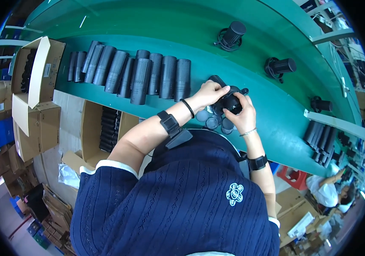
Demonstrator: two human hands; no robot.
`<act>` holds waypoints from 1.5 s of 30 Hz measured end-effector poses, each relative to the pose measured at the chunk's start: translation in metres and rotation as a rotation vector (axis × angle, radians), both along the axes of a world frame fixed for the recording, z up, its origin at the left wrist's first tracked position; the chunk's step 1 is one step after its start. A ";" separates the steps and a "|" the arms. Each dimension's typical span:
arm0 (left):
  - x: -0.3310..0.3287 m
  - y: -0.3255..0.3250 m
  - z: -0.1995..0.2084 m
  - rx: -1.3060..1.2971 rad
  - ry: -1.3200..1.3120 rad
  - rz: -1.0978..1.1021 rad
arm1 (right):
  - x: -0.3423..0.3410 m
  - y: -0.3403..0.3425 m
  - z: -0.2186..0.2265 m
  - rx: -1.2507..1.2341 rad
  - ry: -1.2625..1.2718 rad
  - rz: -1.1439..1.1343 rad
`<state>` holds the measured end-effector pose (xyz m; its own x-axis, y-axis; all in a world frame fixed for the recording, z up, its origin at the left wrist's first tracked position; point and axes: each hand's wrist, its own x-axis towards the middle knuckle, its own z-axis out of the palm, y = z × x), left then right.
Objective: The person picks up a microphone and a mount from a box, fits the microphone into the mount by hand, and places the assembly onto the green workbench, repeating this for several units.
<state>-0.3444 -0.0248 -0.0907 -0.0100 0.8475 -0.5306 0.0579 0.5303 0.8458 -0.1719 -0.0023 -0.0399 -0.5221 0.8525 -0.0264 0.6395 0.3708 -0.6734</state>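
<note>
Left hand (208,94), right hand (246,117): fingers (243,100) half-curled around black device (232,104), long axis aslant, glossy end nearest.

Open cardboard boxes (48,123) stand by the left edge of the tabletop (276,123); a red plastic object (298,182) off its near edge, rightward; a person in white (322,192) farther right.

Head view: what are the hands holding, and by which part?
A glossy black rounded part: the right hand grips its right side and lower edge; the left hand holds its upper left, where contact is partly hidden.
</note>
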 end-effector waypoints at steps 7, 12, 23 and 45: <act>0.004 -0.005 -0.025 0.065 -0.175 0.124 | -0.001 0.001 0.000 0.001 0.018 0.024; 0.009 -0.009 -0.011 0.400 0.461 0.157 | -0.004 0.001 0.001 0.002 -0.011 0.023; -0.014 0.004 0.005 0.033 0.260 -0.051 | -0.008 0.004 0.004 0.001 -0.028 0.047; -0.026 0.005 0.004 -0.041 0.031 -0.106 | -0.004 0.006 0.007 0.010 0.046 0.051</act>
